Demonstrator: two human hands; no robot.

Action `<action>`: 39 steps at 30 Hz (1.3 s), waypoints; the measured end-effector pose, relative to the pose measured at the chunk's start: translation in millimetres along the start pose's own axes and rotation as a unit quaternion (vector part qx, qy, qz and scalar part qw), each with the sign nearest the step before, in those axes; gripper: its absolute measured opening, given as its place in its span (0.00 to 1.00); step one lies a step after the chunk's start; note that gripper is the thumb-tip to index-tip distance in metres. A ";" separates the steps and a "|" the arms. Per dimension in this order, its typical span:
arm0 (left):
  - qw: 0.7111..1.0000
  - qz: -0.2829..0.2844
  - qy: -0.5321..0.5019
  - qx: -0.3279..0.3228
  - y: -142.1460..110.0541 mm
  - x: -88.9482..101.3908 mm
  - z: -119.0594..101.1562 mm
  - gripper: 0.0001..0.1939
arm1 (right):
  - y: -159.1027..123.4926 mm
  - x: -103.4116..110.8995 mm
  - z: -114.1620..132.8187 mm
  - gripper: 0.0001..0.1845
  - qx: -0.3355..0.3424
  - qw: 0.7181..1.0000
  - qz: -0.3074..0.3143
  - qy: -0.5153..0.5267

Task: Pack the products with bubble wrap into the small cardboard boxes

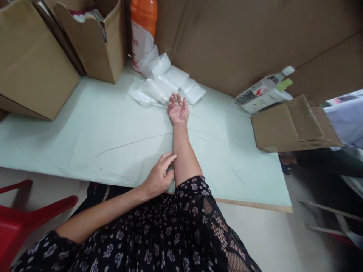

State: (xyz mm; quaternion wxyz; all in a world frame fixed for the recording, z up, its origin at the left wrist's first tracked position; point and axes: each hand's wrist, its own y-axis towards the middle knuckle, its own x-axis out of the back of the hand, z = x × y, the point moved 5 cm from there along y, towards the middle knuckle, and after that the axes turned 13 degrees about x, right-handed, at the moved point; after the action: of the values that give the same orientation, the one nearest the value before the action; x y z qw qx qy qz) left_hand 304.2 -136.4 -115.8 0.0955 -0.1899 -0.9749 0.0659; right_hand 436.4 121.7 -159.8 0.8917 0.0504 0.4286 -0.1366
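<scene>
My right arm lies stretched forward over the pale green table cover (136, 151). My right hand (178, 111) rests palm up with its fingers loosely curled and apart, and nothing lies in the palm. Its fingertips reach the near edge of a pile of clear plastic packets (171, 79); whether they touch it I cannot tell. My left hand (160, 175) is at the table's front edge, fingertips against the inner side of my right forearm (184, 147). The left fingers are partly bent, the thumb is apart, and I see nothing held in them.
Behind the packets stands an orange-topped bottle (144, 22). Cardboard boxes (34, 56) fill the back left, and a small open carton (286, 124) sits at the right edge beside clear bottles (263, 90). A brown cardboard panel (241, 41) closes off the back. A red chair (31, 219) is at lower left.
</scene>
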 end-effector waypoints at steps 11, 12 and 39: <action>0.999 -0.033 -0.028 0.002 -42.4 0.1 2.7 0.18 | 1.4 11.9 4.3 0.21 -0.034 0.965 -0.057 0.255; 0.999 -0.040 -0.022 -0.014 -41.1 -2.4 3.2 0.20 | 0.9 11.9 4.3 0.21 -0.034 0.963 -0.062 0.260; 0.988 -0.065 0.074 -0.117 -22.0 -24.3 -5.0 0.17 | 2.6 13.4 5.0 0.22 -0.045 0.955 -0.044 0.291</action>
State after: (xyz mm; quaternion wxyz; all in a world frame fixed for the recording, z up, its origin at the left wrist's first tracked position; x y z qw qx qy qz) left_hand 319.4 -165.4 -111.2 0.1490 -0.1400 -0.9764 -0.0690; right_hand 448.9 120.5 -167.1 0.7229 0.0285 0.6770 -0.1353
